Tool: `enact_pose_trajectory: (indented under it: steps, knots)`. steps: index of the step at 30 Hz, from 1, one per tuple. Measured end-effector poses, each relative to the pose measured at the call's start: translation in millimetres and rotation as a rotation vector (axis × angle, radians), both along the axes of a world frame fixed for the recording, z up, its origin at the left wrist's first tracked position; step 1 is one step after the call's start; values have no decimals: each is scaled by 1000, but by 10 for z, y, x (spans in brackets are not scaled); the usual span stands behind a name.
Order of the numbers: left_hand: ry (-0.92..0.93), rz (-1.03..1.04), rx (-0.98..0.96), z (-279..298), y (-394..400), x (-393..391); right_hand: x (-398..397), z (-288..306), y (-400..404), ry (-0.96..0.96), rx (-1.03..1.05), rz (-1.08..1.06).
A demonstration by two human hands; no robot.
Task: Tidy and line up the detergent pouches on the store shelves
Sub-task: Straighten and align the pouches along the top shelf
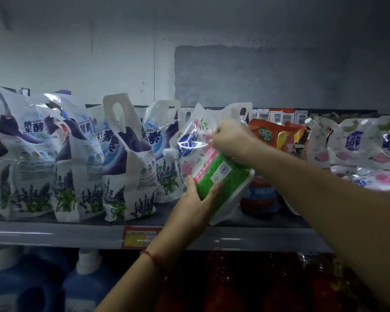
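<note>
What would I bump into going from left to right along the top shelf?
Lavender pouches → green-and-rose pouch, tilted and held by the left hand and right hand → orange pouch → rose pouches.

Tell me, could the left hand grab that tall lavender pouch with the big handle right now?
Probably not yet. The left hand is busy gripping the bottom of the green-and-rose pouch, which the right hand pinches at the top. The lavender pouch stands close by with nothing blocking it, so a freed hand likely could.
</note>
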State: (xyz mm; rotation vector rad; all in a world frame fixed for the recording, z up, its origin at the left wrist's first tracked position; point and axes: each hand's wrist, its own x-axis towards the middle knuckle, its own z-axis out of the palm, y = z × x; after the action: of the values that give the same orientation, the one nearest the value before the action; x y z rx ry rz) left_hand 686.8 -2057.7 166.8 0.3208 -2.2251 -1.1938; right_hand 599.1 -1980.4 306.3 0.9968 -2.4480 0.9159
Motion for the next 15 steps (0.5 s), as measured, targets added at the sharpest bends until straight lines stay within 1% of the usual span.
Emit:
enact_pose_trajectory:
  steps: [2,3,4,5,8,10,13,15]
  knots:
    - [125,-34,172,-13,-63,-123,62,-17,83,16,-80,48]
    - [177,-41,209,3,-60,-151,90,-31,130,26,-125,69]
    - [228,-44,207,44,-25,-125,105,-50,175,30,-176,87]
    - [265,-28,166,80,10,-93,110,-71,220,21,-229,106]
    - [371,76,-15,87,23,-85,28,-191,287,-94,-350,174]
    - [402,148,-154,84,15,-75,-41,-282,303,-193,-408,205]
    - [341,335,-507,-5,-78,-78,-137,-420,291,-356,-467,247]
    - [297,409,-638,-111,-138,-63,-158,-584,243,-467,-484,274]
